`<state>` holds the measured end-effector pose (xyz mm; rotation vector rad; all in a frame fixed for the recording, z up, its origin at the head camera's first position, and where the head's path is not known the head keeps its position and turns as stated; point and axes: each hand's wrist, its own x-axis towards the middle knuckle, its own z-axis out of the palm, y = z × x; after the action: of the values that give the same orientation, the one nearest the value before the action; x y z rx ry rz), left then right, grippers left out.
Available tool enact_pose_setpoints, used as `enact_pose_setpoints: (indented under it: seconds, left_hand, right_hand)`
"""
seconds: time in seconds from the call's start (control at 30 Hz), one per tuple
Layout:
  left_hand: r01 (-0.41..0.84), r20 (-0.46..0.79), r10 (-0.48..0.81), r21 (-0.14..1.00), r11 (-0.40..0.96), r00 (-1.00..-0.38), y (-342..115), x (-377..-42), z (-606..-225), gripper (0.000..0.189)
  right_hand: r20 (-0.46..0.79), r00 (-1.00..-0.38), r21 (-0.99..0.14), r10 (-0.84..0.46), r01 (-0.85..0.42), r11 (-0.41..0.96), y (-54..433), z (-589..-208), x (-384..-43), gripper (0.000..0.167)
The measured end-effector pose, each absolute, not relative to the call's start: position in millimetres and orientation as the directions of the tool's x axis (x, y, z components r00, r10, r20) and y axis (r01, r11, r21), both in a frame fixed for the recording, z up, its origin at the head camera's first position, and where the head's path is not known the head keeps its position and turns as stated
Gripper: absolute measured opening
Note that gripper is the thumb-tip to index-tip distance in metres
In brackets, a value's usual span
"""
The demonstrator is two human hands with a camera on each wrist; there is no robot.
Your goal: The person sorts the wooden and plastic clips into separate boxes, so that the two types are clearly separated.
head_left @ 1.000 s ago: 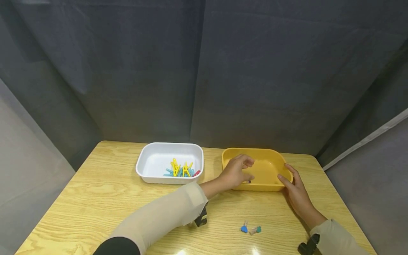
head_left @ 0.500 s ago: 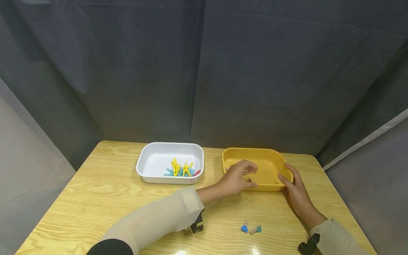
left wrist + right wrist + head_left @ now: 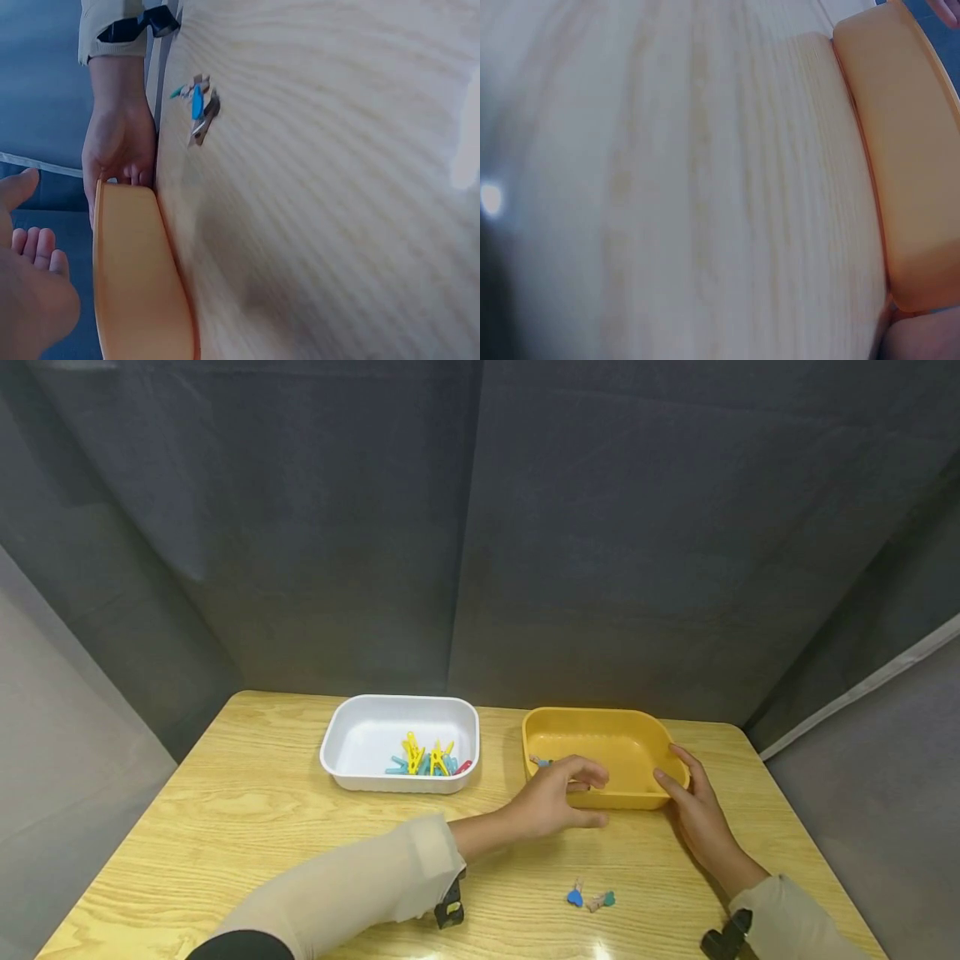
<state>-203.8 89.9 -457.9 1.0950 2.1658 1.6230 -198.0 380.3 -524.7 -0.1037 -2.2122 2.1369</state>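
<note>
My left hand (image 3: pixel 551 802) is over the near rim of the yellow plastic bin (image 3: pixel 633 752), thumb and fingers spread apart and holding nothing. The left wrist view shows the same bare hand (image 3: pixel 34 277) beside the bin. At the bin's right end, my right hand (image 3: pixel 697 802) grips the wall, thumb over the rim and fingers round the outside. Small clips (image 3: pixel 542 762) with wooden and blue parts lie inside the bin at its left, partly hidden by my left hand. On the table in front are a blue heart clothespin (image 3: pixel 575 897) and a green-topped clothespin (image 3: pixel 602 902).
To the left stands a white plastic bin (image 3: pixel 367 739) with yellow clothespins (image 3: pixel 412 753), light blue clothespins (image 3: pixel 396 767) and a red piece (image 3: pixel 463 767) in it. Both bins stand near the back of the wooden table (image 3: pixel 247 827), before a dark grey curtain (image 3: pixel 360 568).
My left hand has drawn back from inside the yellow bin toward its near rim, uncovering the small clips at the bin's left. The right hand keeps its grip in place.
</note>
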Motion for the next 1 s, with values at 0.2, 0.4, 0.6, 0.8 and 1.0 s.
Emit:
enact_pose_setpoints:
  seconds: [0.2,0.4,0.6,0.8,1.0]
  left_hand:
    - [0.418,0.234,0.69,0.902,0.109,-0.685,83.9,-195.1,-462.7,0.054]
    - [0.414,0.213,0.714,0.903,0.117,-0.667,76.1,-188.4,-471.1,0.055]
    - [0.409,0.191,0.761,0.907,0.106,-0.62,69.8,-178.5,-478.5,0.057]
    - [0.425,0.134,0.798,0.89,0.164,-0.588,66.9,-172.2,-491.2,0.058]
    - [0.414,0.069,0.843,0.891,0.189,-0.533,64.9,-169.1,-504.7,0.064]
  right_hand:
    - [-0.009,-0.995,-0.999,0.102,0.012,0.034,381.0,-524.7,-199.0,0.07]
    - [-0.016,-0.995,-0.999,0.101,0.02,0.039,381.3,-524.0,-198.7,0.07]
    - [-0.001,-0.996,-0.999,0.088,0.004,0.04,380.8,-523.1,-197.0,0.071]
    - [0.014,-0.997,-1.0,0.078,-0.012,0.027,380.4,-523.8,-196.8,0.07]
    - [-0.001,-0.996,-0.999,0.088,0.004,0.032,378.6,-522.1,-196.5,0.07]
